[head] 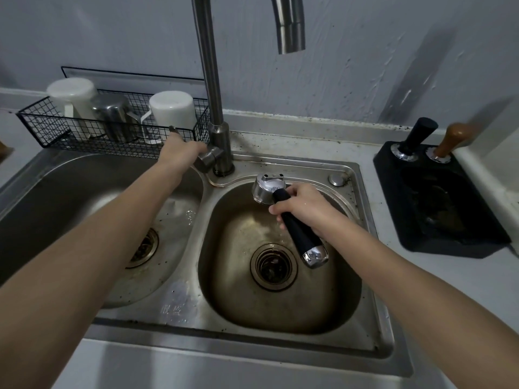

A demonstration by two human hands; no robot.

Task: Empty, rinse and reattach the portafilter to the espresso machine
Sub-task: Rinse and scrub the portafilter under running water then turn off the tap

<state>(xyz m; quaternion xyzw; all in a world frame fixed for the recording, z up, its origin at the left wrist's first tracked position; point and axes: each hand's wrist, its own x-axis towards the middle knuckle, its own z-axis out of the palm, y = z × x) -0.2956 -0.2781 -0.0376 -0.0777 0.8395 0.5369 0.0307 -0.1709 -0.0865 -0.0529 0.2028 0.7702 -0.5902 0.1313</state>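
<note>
My right hand grips the black handle of the portafilter over the right sink basin. Its chrome head points away from me, near the basin's far rim, and the chrome handle cap hangs above the drain. A few drops fall from my fingers. My left hand is closed on the faucet lever at the base of the tall steel faucet. The spout end hangs high above the basin, with no stream visible from it.
The left sink basin lies under my left arm. A black wire rack with upturned white cups and a steel pitcher stands behind it. On the counter at right, a black tamping mat holds two tampers.
</note>
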